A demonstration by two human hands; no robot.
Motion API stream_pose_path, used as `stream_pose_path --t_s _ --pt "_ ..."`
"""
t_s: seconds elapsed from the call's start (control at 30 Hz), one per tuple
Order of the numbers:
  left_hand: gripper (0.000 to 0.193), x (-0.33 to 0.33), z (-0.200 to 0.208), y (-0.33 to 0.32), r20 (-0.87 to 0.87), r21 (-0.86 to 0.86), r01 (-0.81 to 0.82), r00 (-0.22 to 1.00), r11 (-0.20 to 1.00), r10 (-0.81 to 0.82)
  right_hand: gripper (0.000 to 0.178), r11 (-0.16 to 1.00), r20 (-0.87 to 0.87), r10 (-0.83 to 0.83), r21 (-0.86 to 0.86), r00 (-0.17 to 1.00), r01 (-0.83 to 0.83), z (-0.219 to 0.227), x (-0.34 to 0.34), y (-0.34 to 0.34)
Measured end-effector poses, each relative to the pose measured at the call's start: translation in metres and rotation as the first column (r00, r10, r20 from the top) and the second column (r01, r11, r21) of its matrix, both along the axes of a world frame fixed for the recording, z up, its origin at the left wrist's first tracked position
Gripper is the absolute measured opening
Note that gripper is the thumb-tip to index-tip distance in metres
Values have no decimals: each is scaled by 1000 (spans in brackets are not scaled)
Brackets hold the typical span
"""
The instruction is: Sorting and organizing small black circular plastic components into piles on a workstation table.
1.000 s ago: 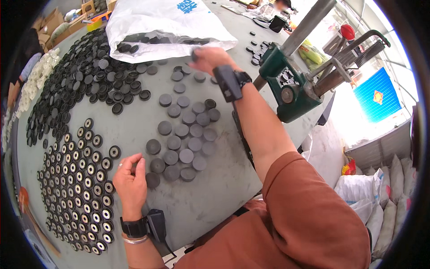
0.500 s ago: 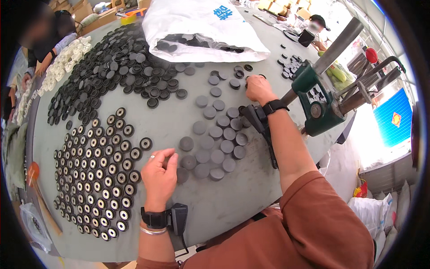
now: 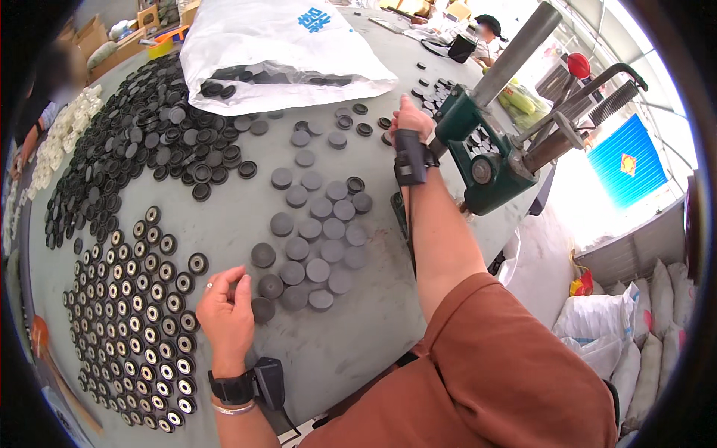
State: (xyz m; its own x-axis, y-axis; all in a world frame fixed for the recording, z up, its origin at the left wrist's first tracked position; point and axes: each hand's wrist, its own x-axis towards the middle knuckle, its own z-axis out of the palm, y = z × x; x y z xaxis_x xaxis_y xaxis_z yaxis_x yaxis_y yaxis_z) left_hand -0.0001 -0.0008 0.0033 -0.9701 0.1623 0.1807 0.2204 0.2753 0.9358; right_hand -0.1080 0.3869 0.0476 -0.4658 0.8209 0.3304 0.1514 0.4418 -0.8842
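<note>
My left hand (image 3: pixel 228 310) hovers over or rests on the grey table between two groups of parts, thumb a little apart from loosely curled fingers, nothing visible in it. On its left stand rows of black round parts with metal ring centres (image 3: pixel 149 310). To its right lie loose dark grey round caps (image 3: pixel 317 270), most with flat faces up. My right hand (image 3: pixel 413 121) reaches far forward beside the green press (image 3: pixel 485 160), its fingers curled in; whatever they hold is hidden. A few black caps (image 3: pixel 364 129) lie just left of it.
A white sack (image 3: pixel 284 52) spilling caps lies at the back, beside a big heap of black caps (image 3: pixel 142 142). White parts (image 3: pixel 63 138) line the far left edge near another person. More small caps (image 3: pixel 433 95) lie behind my right hand. An orange-headed tool (image 3: pixel 39 336) rests at the left edge.
My view has swung right, shifting the table leftward in the picture. My right hand has turned and moved from the cap it was over toward the press. My left hand keeps much the same pose.
</note>
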Motion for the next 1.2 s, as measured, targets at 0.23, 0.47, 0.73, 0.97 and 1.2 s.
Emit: stream_pose_path --t_s 0.23,0.47,0.73,0.97,1.2 --pt "12 2 4 -2 10 -32 -7 1000 999 7 39 939 714 -202 337 670 -76 1 -13 -5" --pt "12 2 7 3 20 -4 -5 1000 1000 5 33 874 766 -190 417 615 -250 -8 -33 24" --pt "13 1 4 -1 18 -6 -12 1000 1000 13 29 709 894 -149 395 423 -585 -8 -33 -8" --pt "13 0 5 1 30 -33 -19 999 999 20 45 739 674 524 -57 520 -671 41 -45 -58" --pt "12 1 4 1 27 -16 -36 999 999 37 46 325 910 186 298 369 -898 28 -66 -74"
